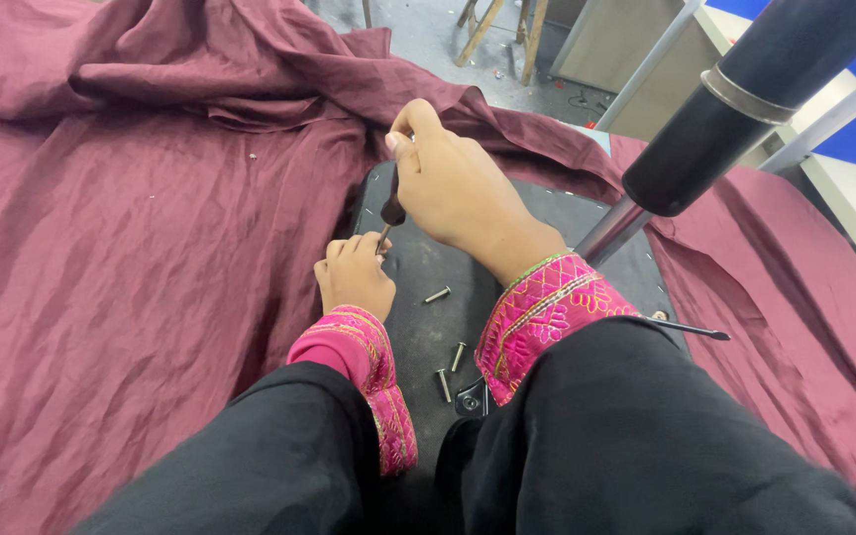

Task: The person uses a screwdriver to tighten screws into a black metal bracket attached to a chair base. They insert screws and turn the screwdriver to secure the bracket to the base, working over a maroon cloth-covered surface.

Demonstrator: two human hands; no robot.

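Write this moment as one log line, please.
right hand: grips screwdriver | left hand: steadies its tip on black plate | loose screws beside | maroon cloth underneath

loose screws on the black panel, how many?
3 loose screws: one just right of the left hand, one lower beside the right cuff, one below it near the bottom edge. More may be hidden under the hands or sleeves.

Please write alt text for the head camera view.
The right hand holds a screwdriver upright on a black plate, and the left hand steadies its tip. Three loose screws lie on the plate, over maroon cloth.
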